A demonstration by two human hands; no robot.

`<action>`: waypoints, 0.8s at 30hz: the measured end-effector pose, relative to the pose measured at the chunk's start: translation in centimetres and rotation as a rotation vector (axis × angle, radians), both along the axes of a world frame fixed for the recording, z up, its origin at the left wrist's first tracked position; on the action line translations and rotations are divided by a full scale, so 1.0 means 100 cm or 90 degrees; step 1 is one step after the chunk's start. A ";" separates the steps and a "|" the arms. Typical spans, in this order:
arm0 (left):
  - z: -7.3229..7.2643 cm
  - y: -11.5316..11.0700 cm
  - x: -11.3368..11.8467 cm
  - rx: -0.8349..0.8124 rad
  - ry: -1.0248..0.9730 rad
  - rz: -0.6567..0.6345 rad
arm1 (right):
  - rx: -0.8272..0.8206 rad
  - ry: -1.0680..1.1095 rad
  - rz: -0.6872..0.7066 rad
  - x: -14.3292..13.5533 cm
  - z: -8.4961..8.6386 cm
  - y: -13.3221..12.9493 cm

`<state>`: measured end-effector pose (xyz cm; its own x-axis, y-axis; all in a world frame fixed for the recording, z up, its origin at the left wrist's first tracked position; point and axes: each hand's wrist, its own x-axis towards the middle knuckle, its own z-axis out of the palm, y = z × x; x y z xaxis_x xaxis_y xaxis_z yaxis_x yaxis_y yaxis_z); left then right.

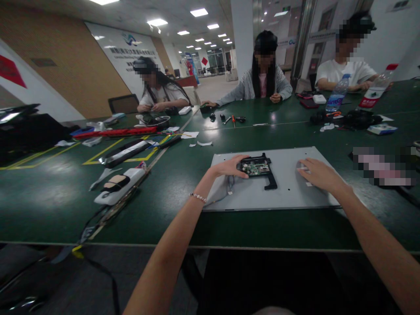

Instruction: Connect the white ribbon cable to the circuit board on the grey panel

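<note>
A light grey flat panel [288, 197] lies on the green table before me. On it sits a black plastic frame [271, 180] with a green circuit board [257, 169] inside. My left hand [229, 167] grips the frame's left side, thumb in front and fingers behind. Thin wires [230, 183] run down from beneath that hand across the panel. Over the panel's right part, my right hand [316, 174] has its fingers curled together near the surface; a small pale thing shows at the fingertips, its kind unclear. Just below them is a small white tab [309, 184].
A white power strip [121, 186] with cables lies left. Farther back are a screwdriver [233, 120], small black parts [223, 117] and paper scraps [190, 134]. Bottles [337, 94] stand at back right. Several people sit across the table, one with a hand [275, 98] on it.
</note>
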<state>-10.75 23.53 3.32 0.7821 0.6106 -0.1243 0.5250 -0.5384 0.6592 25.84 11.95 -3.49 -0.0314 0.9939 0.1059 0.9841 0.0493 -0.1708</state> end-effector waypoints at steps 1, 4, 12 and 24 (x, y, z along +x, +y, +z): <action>0.001 -0.002 0.004 0.000 0.009 -0.003 | -0.004 -0.002 0.002 -0.002 0.001 0.000; 0.002 -0.009 0.014 0.001 0.022 -0.004 | -0.021 -0.014 -0.010 -0.009 0.000 -0.004; -0.005 -0.026 0.020 -0.014 -0.020 0.047 | -0.056 -0.026 -0.050 -0.013 -0.003 -0.010; -0.014 -0.038 0.030 0.041 -0.002 0.064 | -0.011 -0.008 -0.020 -0.001 -0.008 -0.011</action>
<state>-7.72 19.74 1.87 0.7169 0.6926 -0.0796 0.5765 -0.5248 0.6262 25.73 10.86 -4.27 -0.0021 0.9961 0.0881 0.9872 0.0161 -0.1588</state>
